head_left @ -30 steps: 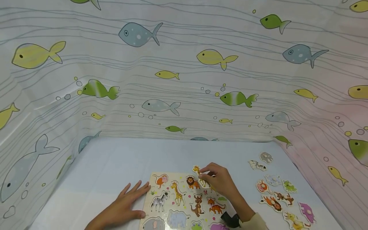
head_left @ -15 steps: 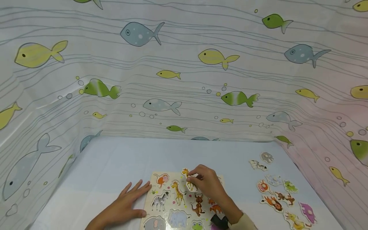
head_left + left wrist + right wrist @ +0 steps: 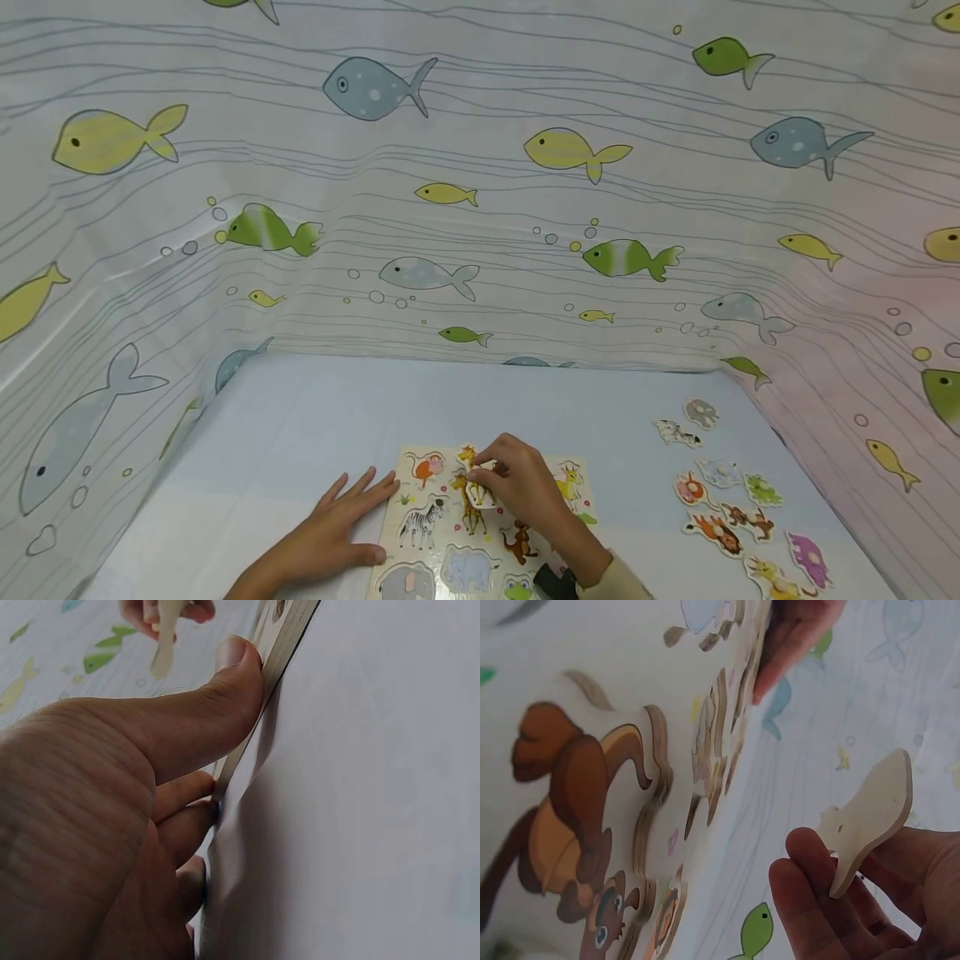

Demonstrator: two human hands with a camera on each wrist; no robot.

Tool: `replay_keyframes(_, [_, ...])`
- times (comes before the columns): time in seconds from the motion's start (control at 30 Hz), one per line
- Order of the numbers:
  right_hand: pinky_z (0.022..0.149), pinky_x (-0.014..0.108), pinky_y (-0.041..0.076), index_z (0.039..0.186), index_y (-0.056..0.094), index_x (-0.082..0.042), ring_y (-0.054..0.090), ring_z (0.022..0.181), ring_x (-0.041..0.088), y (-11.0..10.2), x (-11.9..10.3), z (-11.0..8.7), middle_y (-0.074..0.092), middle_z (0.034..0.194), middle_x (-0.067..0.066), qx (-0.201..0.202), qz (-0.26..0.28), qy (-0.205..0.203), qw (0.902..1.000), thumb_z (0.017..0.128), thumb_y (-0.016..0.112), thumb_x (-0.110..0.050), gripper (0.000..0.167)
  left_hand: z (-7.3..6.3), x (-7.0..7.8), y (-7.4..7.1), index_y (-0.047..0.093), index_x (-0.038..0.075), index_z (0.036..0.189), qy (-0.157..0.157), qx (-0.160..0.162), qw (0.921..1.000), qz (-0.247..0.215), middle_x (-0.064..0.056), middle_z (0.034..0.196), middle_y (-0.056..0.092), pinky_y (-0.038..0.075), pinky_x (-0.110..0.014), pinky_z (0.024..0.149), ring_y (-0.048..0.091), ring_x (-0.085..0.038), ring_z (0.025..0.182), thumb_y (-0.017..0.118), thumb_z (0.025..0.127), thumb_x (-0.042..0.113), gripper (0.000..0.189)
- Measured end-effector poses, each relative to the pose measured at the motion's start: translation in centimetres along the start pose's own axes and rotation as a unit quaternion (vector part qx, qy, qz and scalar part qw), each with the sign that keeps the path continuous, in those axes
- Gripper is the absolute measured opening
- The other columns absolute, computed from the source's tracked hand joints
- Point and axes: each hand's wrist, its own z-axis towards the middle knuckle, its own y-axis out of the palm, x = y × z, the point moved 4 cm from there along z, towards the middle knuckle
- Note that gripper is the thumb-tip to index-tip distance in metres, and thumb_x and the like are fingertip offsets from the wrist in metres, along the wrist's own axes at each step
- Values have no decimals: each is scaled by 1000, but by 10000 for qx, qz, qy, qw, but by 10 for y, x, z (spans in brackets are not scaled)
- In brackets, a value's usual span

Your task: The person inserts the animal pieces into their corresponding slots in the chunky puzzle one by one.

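Observation:
A wooden animal puzzle board lies on the table, with shaped recesses and printed animals. My right hand pinches a giraffe puzzle piece over the printed giraffe near the board's far side. In the right wrist view, the plain wooden back of the giraffe piece shows between thumb and fingers, apart from the board. With fingers spread and straight, my left hand lies against the board's left edge. The left wrist view has its thumb touching the board's side.
Loose animal pieces lie on the table to the right, among them an elephant, a zebra, a frog, a lion and a purple piece. A fish-patterned curtain encloses the table's back and sides.
My right hand has carried the giraffe piece leftward, from the board's far right part to over the printed giraffe. The left hand has stayed at the board's edge.

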Motion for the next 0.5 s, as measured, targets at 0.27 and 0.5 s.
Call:
replay_keyframes(0.27, [60,17,53,98,75,-15,62,73,1,9,-1,0,60,90,-6,-3,-80,-149,9999,90,74,-23,12,0,-2,0,50,13,147,-47,-33,10000,6,-13,154,48,-21,-3,110,31,-51,144,70,78,59,86])
replay_keyframes(0.5, [65,17,54,97,75,-15,66,79,4,13,0,0,61,90,-7,-5,-187,-100,9998,90,74,-23,11,0,-3,1,50,13,147,1,-29,10000,56,-11,154,47,-21,-4,110,31,-50,143,69,78,61,86])
